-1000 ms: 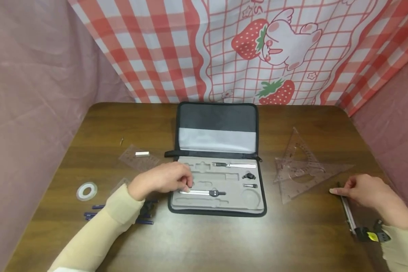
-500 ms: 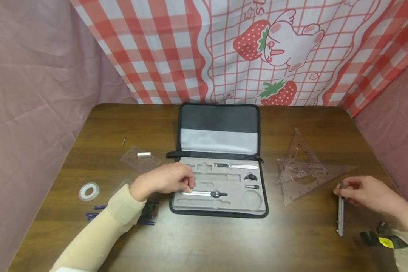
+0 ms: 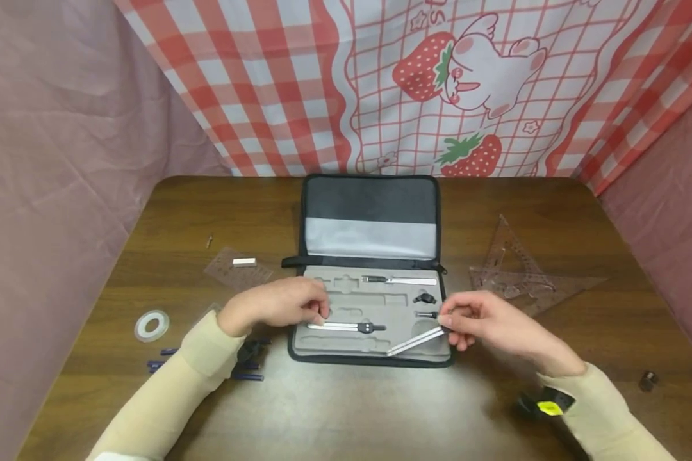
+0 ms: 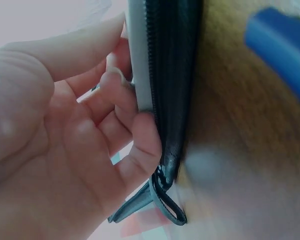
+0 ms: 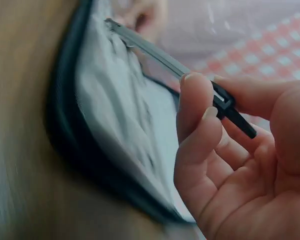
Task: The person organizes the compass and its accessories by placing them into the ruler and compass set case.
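A zippered drawing-set case [image 3: 371,363] lies unfolded on the table, its grey moulded tray toward me. My right hand [image 3: 490,323] pinches a metal compass [image 3: 414,342] by its black head; the closed legs slant down-left over the tray's front right corner. In the right wrist view the compass handle [image 5: 242,124] sticks out past the fingers. My left hand [image 3: 277,302] rests at the tray's left edge, fingertips by the leg ends of a second compass [image 3: 346,327] lying in its slot. A finger touches the case edge [image 4: 175,75] in the left wrist view.
Upper tray slots hold a slim metal instrument [image 3: 406,282] and small black fittings [image 3: 424,298]. Clear set squares [image 3: 559,282] lie to the right, a small dark piece [image 3: 648,380] beyond. Leftward are a white ring [image 3: 152,326], blue pens [image 3: 248,377], and a white block [image 3: 244,262].
My right hand has lifted the compass from the table's right side and carried it left over the tray. The left hand has stayed in place.
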`<state>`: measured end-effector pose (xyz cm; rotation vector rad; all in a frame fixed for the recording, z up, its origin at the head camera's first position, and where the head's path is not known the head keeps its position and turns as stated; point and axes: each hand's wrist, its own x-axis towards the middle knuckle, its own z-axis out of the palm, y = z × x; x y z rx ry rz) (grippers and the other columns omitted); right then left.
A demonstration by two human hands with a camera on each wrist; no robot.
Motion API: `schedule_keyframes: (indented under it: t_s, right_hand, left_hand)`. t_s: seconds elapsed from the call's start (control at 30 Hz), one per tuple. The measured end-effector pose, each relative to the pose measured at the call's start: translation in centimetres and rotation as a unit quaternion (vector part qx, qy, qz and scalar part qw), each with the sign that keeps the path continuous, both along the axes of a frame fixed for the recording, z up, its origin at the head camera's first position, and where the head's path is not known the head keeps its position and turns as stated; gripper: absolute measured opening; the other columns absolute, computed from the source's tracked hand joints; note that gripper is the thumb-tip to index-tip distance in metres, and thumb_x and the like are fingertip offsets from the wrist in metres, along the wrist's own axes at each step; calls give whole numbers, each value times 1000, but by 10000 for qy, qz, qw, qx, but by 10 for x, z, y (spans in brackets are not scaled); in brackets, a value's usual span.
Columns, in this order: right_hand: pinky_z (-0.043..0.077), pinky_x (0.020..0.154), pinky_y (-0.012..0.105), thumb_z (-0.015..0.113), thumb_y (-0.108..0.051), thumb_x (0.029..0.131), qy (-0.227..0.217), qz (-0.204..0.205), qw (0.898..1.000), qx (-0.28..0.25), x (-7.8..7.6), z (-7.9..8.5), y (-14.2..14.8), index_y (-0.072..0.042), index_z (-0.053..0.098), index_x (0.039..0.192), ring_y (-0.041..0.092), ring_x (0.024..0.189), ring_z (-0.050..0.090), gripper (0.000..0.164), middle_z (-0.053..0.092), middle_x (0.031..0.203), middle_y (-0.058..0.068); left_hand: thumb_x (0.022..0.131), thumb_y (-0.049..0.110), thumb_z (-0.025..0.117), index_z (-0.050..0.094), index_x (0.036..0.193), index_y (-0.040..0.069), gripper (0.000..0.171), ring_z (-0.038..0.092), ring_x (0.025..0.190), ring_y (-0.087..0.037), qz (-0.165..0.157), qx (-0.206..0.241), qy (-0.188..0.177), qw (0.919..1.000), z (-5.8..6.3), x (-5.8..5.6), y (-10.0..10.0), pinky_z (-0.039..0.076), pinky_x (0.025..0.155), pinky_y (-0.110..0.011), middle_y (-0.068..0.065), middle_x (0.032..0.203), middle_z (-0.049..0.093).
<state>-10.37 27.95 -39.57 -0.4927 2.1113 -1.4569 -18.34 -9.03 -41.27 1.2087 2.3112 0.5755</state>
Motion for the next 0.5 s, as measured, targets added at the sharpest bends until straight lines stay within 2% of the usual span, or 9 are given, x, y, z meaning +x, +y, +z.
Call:
schedule_keyframes:
  t_s: [0.07, 0.2, 0.3, 0.5]
  right_hand:
    - [53, 56, 31, 60, -10, 100, -150, 204, 9994, -216, -3, -7, -20, 5, 60, 99, 16, 65, 64, 15, 67, 78, 15]
    - [52, 57, 27, 62, -14, 99, -476, 276, 9975, -455, -5, -16, -55, 4, 59, 98, 19, 67, 67, 18, 69, 81, 18]
    - [53, 58, 28, 63, -15, 98, -475, 238, 9974, -477, -6, -19, -74, 2, 60, 98, 21, 69, 68, 17, 70, 81, 16]
    - [53, 59, 29, 64, -15, 98, -432, 212, 9983, -319, -9, -25, -97, -2, 60, 99, 24, 71, 69, 14, 71, 81, 11]
  left_hand:
    - [95, 22, 68, 67, 89, 18, 8, 50, 77, -9, -49, 74, -83, 9999, 0, -1, -1, 44, 73, -29, 8, 83, 52]
    - [97, 34, 65, 67, 87, 22, 16, 50, 75, -8, -21, 32, -144, 9999, 0, -1, -3, 44, 71, -29, 8, 82, 52]
    - [94, 40, 68, 65, 84, 24, 19, 49, 74, -8, 11, -41, -142, 9999, 1, -1, -3, 42, 68, -27, 7, 81, 51]
    - [88, 41, 75, 65, 84, 21, 22, 48, 74, -8, 20, -57, -126, 9999, 2, -2, -2, 41, 67, -27, 5, 81, 51]
